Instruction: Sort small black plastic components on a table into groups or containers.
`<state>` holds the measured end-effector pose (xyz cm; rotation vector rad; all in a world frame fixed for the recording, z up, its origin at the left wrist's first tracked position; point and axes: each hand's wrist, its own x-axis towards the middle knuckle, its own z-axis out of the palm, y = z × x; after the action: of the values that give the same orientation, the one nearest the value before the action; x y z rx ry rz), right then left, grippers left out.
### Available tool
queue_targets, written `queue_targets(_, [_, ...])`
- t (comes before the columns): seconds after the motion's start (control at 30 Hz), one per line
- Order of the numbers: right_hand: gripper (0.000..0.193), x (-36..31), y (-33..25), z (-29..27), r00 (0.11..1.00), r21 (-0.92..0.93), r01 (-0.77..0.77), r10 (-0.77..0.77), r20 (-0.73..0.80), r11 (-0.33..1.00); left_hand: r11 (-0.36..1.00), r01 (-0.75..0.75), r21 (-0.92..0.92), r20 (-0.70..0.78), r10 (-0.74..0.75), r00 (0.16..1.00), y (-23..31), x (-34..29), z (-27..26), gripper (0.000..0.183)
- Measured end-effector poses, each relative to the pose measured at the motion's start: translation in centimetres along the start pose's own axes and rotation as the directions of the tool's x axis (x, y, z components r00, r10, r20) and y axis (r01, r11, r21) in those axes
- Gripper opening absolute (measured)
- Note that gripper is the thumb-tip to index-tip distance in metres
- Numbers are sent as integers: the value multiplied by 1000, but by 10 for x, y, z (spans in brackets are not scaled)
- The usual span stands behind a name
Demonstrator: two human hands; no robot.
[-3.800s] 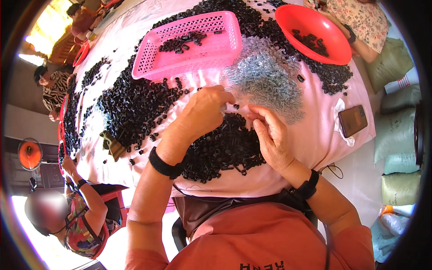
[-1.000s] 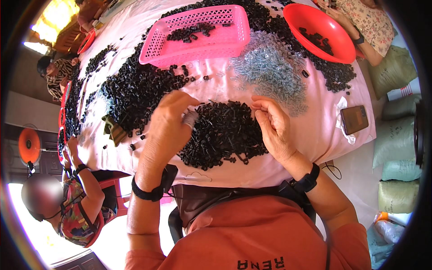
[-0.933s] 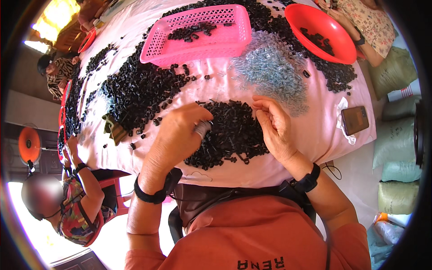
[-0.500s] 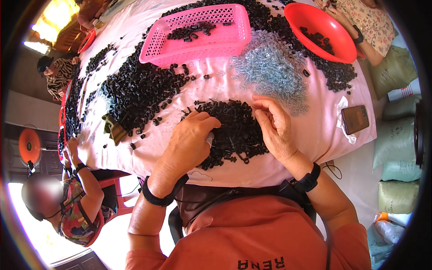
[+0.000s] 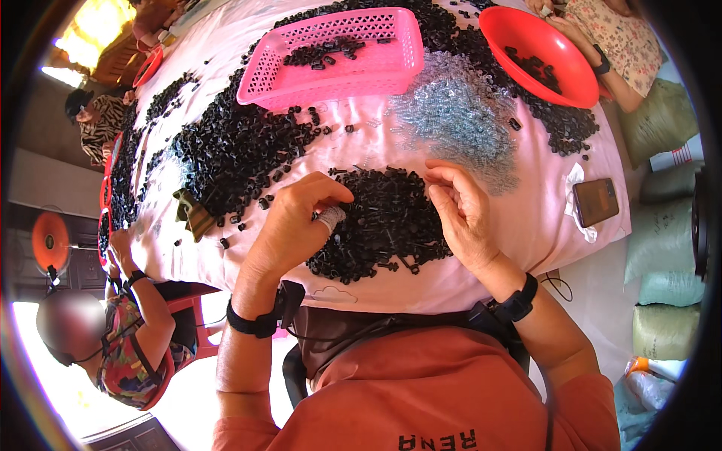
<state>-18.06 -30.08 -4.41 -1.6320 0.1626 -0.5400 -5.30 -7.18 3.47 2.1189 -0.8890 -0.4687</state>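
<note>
A heap of small black plastic pieces [image 5: 383, 222], some with thin stems, lies on the cloth between my hands. My left hand [image 5: 293, 222] is at the heap's left edge, its fingers bent and pressed together at the tips. Whatever they pinch, if anything, is hidden. White wrapping [image 5: 331, 217] covers one of its fingers. At the heap's right edge rests my right hand [image 5: 464, 214], palm turned inward, thumb and fingers loosely curved and apart, with nothing visible between them. Beyond it spreads a pile of small clear plastic pieces [image 5: 455, 113].
A pink basket [image 5: 259, 94] and a red bowl [image 5: 492, 41], both holding black pieces, stand farther back. A larger black pile [image 5: 233, 146] spreads left, near a striped cloth scrap [image 5: 195, 216]. A phone [image 5: 596, 201] lies right. Other people sit around the table.
My left hand has shifted left from over the heap to its edge, uncovering more black pieces. My right hand stays nearly in place. The whole view has moved slightly.
</note>
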Motion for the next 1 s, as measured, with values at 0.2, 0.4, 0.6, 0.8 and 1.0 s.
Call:
queue_targets(0.2, [23,1,-1,0,1000,-2,7,-7,8,1000,993,35,-115,-2,-36,999,-2,-3,7,27])
queue_targets(0.4, [23,1,-1,0,1000,4,-1,1,10,1000,998,11,-68,-84,-17,996,-8,1,-7,26])
queue_targets(0.6, [24,1,0,0,1000,-21,8,-8,12,1000,942,-117,314,-314,219,924,-13,9,-16,24])
queue_targets(0.8, [25,1,-1,0,1000,-9,11,-10,15,1000,924,-170,344,-82,210,974,-3,8,15,24])
queue_targets(1.0, [25,2,-3,-1,999,-45,43,-42,30,998,907,-148,394,-47,181,982,5,12,22,25])
